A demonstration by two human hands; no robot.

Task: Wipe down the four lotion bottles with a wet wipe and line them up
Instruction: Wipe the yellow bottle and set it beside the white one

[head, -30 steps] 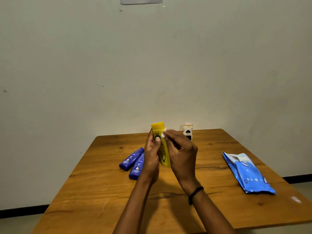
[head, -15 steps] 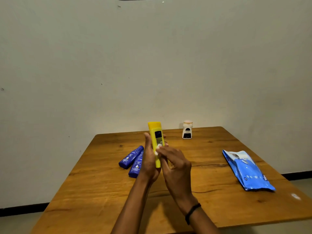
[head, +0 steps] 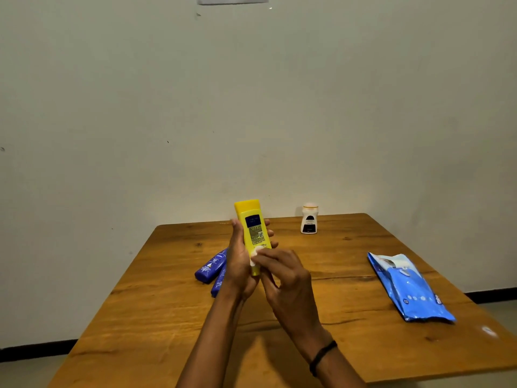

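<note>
Yellow lotion bottle (head: 253, 233), held upright in the air above the middle of the desk (head: 173, 317), is the thing being cleaned. Nearest the viewer, two bare forearms reach forward over the desk's near edge; the right wrist wears a dark band (head: 322, 357). The left hand (head: 237, 264) has its grip clamped around the lower half of the bottle, fingers wrapped behind it and showing on its far side. The right hand (head: 288, 278) has its grip pinched together on a small white wet wipe (head: 256, 254), pressed against the bottle's lower front, just under the printed label.

The bottle looks like a light, fairly stiff plastic flask with a flat cap on top. Once damp it will probably be slippery, so holding it low around the body, as now, should leave the cap and label free for wiping. The wipe is soft and limp and likely needs steady finger pressure.

Just beyond the left hand, toward the desk's left side, two dark blue bottles (head: 212, 266) lie flat, touching each other, partly hidden behind the wrist. Near the right edge lies a blue wet wipe pack (head: 411, 289), flat, with its flap open. Farther back, close to the far edge, a small white bottle (head: 309, 219) with a pale cap stands upright, well apart from the others. A plain wall (head: 251, 107) rises behind the desk.
</note>
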